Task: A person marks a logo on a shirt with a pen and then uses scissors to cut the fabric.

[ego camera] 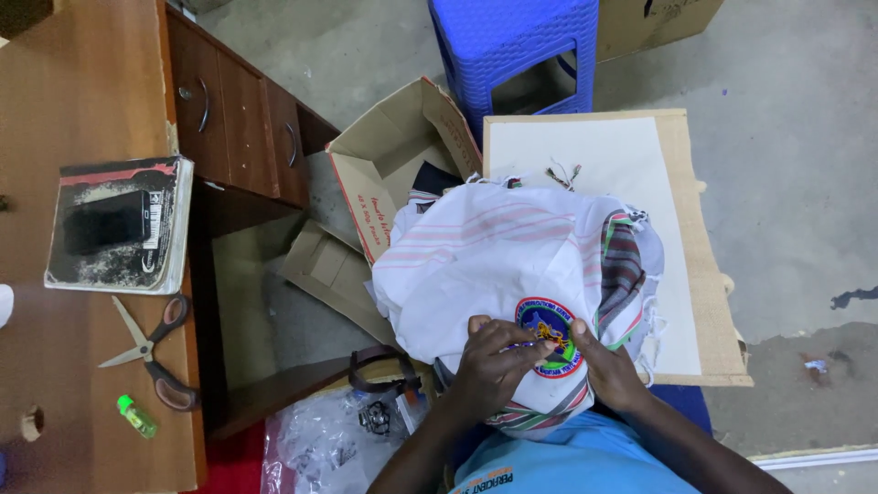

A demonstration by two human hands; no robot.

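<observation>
A white striped garment (512, 256) lies bunched on a small white-topped table (681, 302) in front of me. On its near part is a round embroidered badge (551, 334) with a blue ring and green edge. My left hand (491, 366) rests on the cloth at the badge's left side, fingertips pinching at the badge's middle. My right hand (606, 370) presses on the cloth at the badge's right edge. Whether a needle or thread is between the fingers is too small to tell.
An open cardboard box (393, 155) stands to the left of the garment, a blue plastic stool (517, 46) behind it. On the wooden desk (91, 91) at left lie a worn book (119, 224), scissors (151, 352) and a small green bottle (137, 416). A plastic bag (320, 444) lies by my knee.
</observation>
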